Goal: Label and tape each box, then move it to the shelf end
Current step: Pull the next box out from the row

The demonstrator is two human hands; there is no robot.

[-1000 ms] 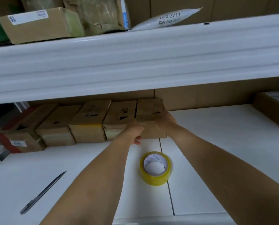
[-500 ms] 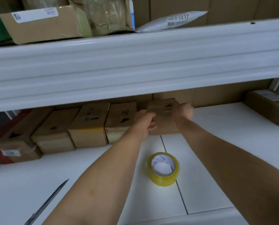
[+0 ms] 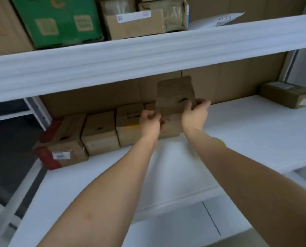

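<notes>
In the head view, both hands held one brown cardboard box (image 3: 175, 97) above the white lower shelf (image 3: 246, 132), in front of the cardboard back wall. The box was lifted and tilted, its top edge near the underside of the upper shelf (image 3: 148, 56). The left hand (image 3: 150, 124) gripped the left lower edge of the box with curled fingers, and the right hand (image 3: 195, 115) gripped its right side, with the fingers (image 3: 203, 102) wrapped over the edge near a dark slot in the cardboard.

Just left of the held box, a row of similar brown boxes (image 3: 129, 129) stood on the lower shelf against the back wall. The leftmost one (image 3: 66, 150) had red tape on its corner and a small white label on its front. The left hand was just in front of the right end of this row, so the box there was mostly hidden.

Far to the right on the same shelf lay one more brown box (image 3: 287, 94), well apart from the hands. A small yellow piece (image 3: 221, 142) showed behind the right forearm; what it was could not be told.

On the upper shelf stood a green carton (image 3: 59, 22), a brown box with a white label strip (image 3: 136, 24) and a white mailer bag (image 3: 219, 20). The picture was slightly blurred.
</notes>
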